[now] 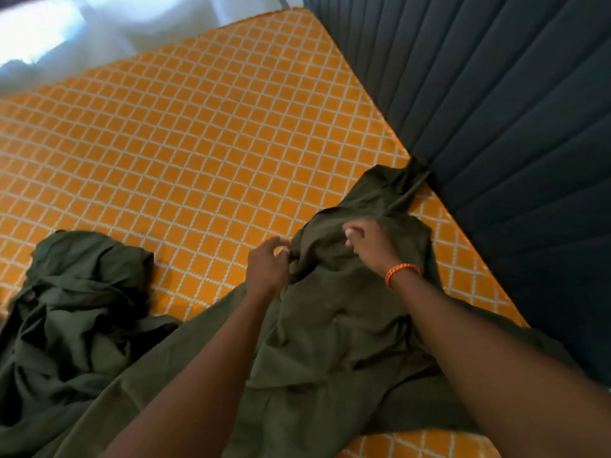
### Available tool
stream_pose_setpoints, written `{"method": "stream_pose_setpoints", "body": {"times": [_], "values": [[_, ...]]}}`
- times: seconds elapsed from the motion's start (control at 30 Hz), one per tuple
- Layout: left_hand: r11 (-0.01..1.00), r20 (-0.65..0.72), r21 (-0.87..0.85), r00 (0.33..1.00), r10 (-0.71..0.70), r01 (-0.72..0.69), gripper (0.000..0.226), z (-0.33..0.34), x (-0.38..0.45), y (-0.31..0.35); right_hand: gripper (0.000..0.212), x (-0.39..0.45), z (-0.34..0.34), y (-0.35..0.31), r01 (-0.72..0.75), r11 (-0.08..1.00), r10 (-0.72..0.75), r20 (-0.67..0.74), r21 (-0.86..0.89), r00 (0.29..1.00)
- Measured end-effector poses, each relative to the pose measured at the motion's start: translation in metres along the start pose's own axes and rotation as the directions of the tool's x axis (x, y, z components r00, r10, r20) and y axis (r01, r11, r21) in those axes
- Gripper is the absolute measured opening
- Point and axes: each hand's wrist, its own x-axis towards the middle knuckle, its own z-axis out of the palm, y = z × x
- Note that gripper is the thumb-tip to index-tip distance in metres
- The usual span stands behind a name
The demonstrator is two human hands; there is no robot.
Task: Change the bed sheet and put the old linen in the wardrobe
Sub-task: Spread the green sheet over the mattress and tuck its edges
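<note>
A dark olive-green bed sheet (330, 342) lies crumpled over the near part of an orange mattress (198, 143) with a white diamond grid. One end of the sheet is tucked in the gap by the headboard; another bunch is heaped at the near left. My left hand (266, 267) pinches a fold of the sheet at its edge. My right hand (370, 246), with an orange bracelet on the wrist, grips the cloth just to the right, its fingers curled into the fabric.
A dark blue padded headboard (496, 110) with stitched ribs runs along the mattress's right side. White fabric (82, 38), brightly lit, lies beyond the mattress's far left edge. Most of the mattress top is bare.
</note>
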Motion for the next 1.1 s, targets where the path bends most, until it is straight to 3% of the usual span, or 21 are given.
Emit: {"method": "stream_pose_setpoints", "body": {"times": [0.13, 0.2, 0.27, 0.37, 0.47, 0.57, 0.63, 0.7, 0.8, 0.9, 0.97, 1.03, 1.1], "values": [[0.991, -0.025, -0.064, 0.993, -0.119, 0.117, 0.050, 0.041, 0.047, -0.033, 0.046, 0.088, 0.037, 0.001, 0.103, 0.994, -0.105, -0.073, -0.039, 0.992], [0.994, -0.006, -0.018, 0.994, -0.111, 0.111, 0.052, 0.060, 0.060, -0.047, 0.051, 0.123, 0.047, 0.002, 0.125, 0.986, -0.128, -0.014, -0.111, 0.992], [0.992, 0.016, 0.089, 0.996, -0.092, 0.090, 0.049, 0.072, 0.066, -0.057, 0.045, 0.143, 0.053, 0.001, 0.113, 0.964, -0.087, 0.116, -0.242, 0.989], [0.966, -0.036, 0.254, 0.999, -0.036, 0.044, 0.021, 0.082, 0.070, -0.064, 0.017, 0.159, 0.049, -0.003, 0.208, 0.866, -0.022, 0.381, -0.455, 0.924], [0.943, -0.146, 0.328, 0.989, -0.008, 0.056, 0.013, 0.074, 0.077, -0.058, 0.006, 0.167, 0.022, -0.023, 0.116, 0.958, 0.027, 0.486, -0.262, 0.873], [0.954, -0.238, 0.252, 0.966, -0.100, 0.161, 0.018, 0.049, 0.089, -0.039, 0.022, 0.200, -0.027, -0.053, -0.119, 0.989, 0.076, 0.398, 0.083, 0.914], [0.960, -0.318, 0.168, 0.934, -0.164, 0.226, 0.020, 0.024, 0.102, -0.029, 0.026, 0.228, -0.066, -0.072, -0.073, 0.965, 0.031, 0.169, 0.253, 0.985], [0.956, -0.421, 0.049, 0.874, -0.242, 0.288, 0.024, -0.009, 0.126, -0.024, 0.023, 0.251, -0.103, -0.085, 0.074, 0.940, -0.030, -0.135, 0.332, 0.990], [0.924, -0.576, -0.136, 0.731, -0.366, 0.356, 0.033, -0.061, 0.166, -0.015, 0.018, 0.278, -0.131, -0.088, 0.243, 0.930, -0.109, -0.426, 0.275, 0.898], [0.916, -0.660, -0.143, 0.653, -0.370, 0.374, 0.030, -0.079, 0.189, -0.006, 0.021, 0.272, -0.117, -0.081, 0.199, 0.977, -0.124, -0.568, 0.073, 0.814], [0.917, -0.598, -0.128, 0.708, -0.375, 0.378, 0.045, -0.068, 0.192, -0.014, 0.039, 0.267, -0.098, -0.046, -0.061, 0.996, 0.016, -0.556, -0.062, 0.831], [0.929, -0.414, -0.103, 0.834, -0.366, 0.356, 0.091, -0.042, 0.188, -0.038, 0.054, 0.261, -0.076, 0.000, -0.339, 0.926, 0.252, -0.391, -0.169, 0.885], [0.952, -0.265, -0.071, 0.914, -0.306, 0.298, 0.126, -0.013, 0.176, -0.065, 0.067, 0.250, -0.057, 0.037, -0.434, 0.864, 0.376, -0.248, -0.255, 0.893]]}}
